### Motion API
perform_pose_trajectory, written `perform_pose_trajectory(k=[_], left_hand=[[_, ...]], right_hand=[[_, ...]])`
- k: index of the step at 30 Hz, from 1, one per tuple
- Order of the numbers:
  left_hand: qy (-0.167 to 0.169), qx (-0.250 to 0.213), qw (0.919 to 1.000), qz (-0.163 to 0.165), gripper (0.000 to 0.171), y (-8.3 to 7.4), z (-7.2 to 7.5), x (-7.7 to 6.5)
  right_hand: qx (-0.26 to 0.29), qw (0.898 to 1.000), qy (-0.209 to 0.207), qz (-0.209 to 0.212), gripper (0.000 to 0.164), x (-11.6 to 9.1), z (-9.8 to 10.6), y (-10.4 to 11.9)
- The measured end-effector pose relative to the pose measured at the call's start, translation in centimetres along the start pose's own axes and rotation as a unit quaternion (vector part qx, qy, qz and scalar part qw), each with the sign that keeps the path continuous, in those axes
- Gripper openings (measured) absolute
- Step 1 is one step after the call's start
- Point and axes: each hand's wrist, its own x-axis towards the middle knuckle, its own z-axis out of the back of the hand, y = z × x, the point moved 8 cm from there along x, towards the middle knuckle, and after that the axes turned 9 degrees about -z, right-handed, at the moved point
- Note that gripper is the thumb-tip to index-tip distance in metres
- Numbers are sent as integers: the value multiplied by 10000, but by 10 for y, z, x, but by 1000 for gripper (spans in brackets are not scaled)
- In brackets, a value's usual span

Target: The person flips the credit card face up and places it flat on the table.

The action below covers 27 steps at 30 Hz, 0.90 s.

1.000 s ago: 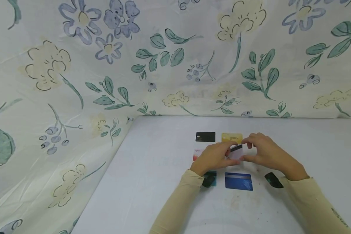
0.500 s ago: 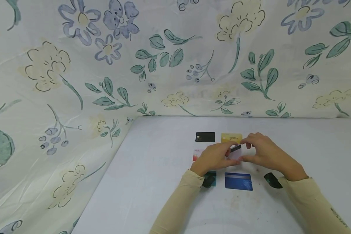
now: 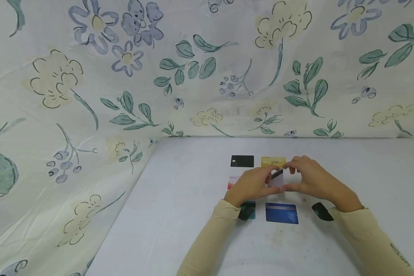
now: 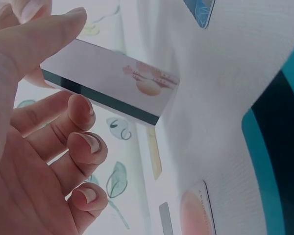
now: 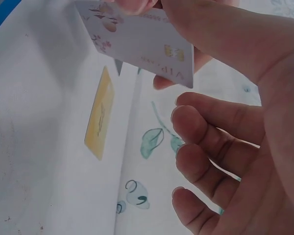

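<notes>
Between both hands, over the white table, a white plastic card (image 3: 277, 177) is held tilted. In the left wrist view its back shows a black stripe and a pinkish print (image 4: 149, 83); the right wrist view shows its other face, with a gold chip (image 5: 174, 52) and "VIP" lettering. My left hand (image 3: 250, 184) pinches one end between thumb and forefinger, the other fingers loosely curled. At the opposite end my right hand (image 3: 314, 182) pinches with thumb (image 5: 206, 34) and forefinger. The two thumb tips meet at the card's near edge in the head view.
Around the hands lie a black card (image 3: 242, 161), a yellow card (image 3: 273, 161), a blue card (image 3: 281, 213), a pink-red card (image 3: 232, 182) partly under the left hand, and a teal card (image 3: 251, 211) partly hidden by a dark wrist camera. Floral cloth (image 3: 207, 96) hangs behind the table.
The right fingertips have edged slightly left toward the left hand's, and the white card has shifted a little left. The cards on the table have not moved.
</notes>
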Motion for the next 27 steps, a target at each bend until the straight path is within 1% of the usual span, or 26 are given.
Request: perform_pose_trajectory(k=[5,18,23,27], left_hand=[[-70,6,10000,-35,66,0,2,0],[-120,-201,9997,45,67,2,7,-1],[-149,-334,9993,36,66,3,8,-1],[-166,-348,9993,14,65,4,9,-1]], right_hand=[[-7,10000,56,-41,67,1,-2,-3],[76,9996,220,-179,78,5,-10,-10],[113,9990,328,-269,78,7,-15,-13],[136,9991,345,-229,76,8,-19,-13]])
